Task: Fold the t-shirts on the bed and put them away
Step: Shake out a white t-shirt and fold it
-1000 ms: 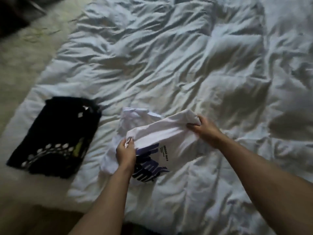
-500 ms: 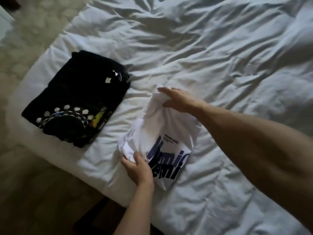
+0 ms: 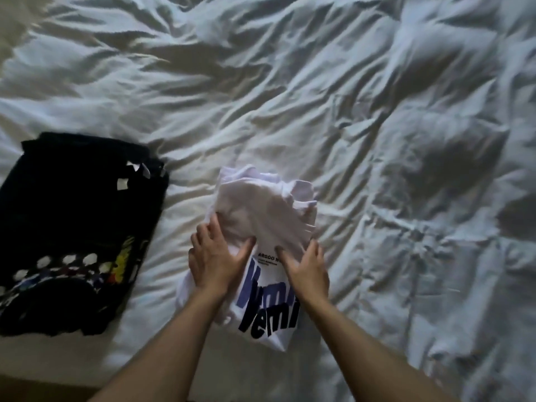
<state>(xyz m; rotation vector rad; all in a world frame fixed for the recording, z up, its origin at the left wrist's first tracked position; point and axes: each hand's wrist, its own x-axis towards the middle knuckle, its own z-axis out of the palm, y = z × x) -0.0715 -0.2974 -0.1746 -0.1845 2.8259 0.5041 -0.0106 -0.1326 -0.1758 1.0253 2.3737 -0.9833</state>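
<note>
A rumpled white duvet (image 3: 362, 117) covers the bed and fills nearly the whole frame — deep creases and soft hollows run across it. Light falls unevenly, brighter toward the upper left, with grey shadowed dips at the right. A strip of dim brownish floor (image 3: 37, 387) shows at the lower left corner, beyond the bed's edge.

Both hands lie flat on a folded white t-shirt (image 3: 261, 210) on the rumpled white bed (image 3: 377, 140): the left hand (image 3: 213, 258) on its left part, the right hand (image 3: 306, 269) beside the blue print. A folded black t-shirt (image 3: 72, 227) lies well apart at the left.
</note>
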